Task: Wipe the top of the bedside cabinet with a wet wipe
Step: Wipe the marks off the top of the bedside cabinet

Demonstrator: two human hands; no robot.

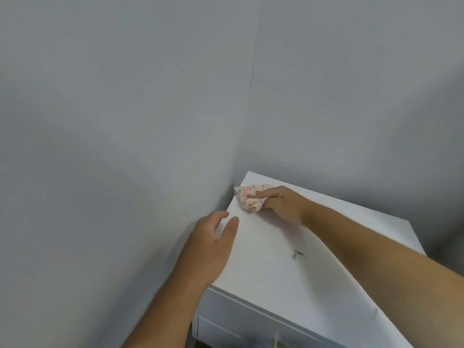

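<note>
Cabinet (288, 272) in white stands in the corner of two grey walls (113, 109), and its flat top fills the lower right part of the view; the front with the drawer edge is seen at the near side, low in the picture. Right hand (281, 203) reaches across the top to the far left corner; its grip is closed around a crumpled wet wipe (248, 198), pale pink with small dark dots, with the fingers (261, 194) pressed on top of the wipe; the wipe lies on the cabinet top, touching it, just beside the left edge and near the far corner. Left hand (213, 242) rests at the left edge of the cabinet, nearer to the camera than the wipe; its grip is open and holds nothing, with the thumb on the top surface and the other fingers down the left side, where they are mostly hidden. A small dark mark (298, 254) is on the top, about in the middle, well apart from the wipe and to the near right of it; what it is I cannot tell. Both forearms are bare.
</note>
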